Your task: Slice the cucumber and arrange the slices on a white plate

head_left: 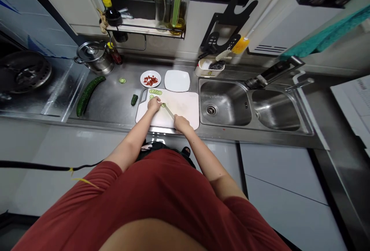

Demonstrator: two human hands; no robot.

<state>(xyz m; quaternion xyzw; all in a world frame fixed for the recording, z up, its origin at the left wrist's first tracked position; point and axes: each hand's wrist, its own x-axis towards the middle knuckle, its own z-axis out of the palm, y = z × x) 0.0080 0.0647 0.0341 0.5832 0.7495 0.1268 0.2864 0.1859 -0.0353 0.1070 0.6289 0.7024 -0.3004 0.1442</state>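
Note:
My right hand (181, 123) is wrapped round the handle of a knife (169, 111), whose blade points up and left over the white cutting board (185, 108). A round cucumber slice (163, 105) lies at the blade's tip. Just left of it is my left hand (154, 104), its fingers drawn together; anything between them is too small to make out. Behind that hand, a row of cucumber slices (156, 92) lies along the board's upper left part, with another slice or so partly hidden by the fingers.
A short cucumber piece (134, 100) and a long cucumber (89, 95) lie left of the board. Behind it stand a plate of chopped red pieces (150, 79) and a white square plate (177, 80). A steel pot (95, 58) is back left; a double sink (228, 102) is right.

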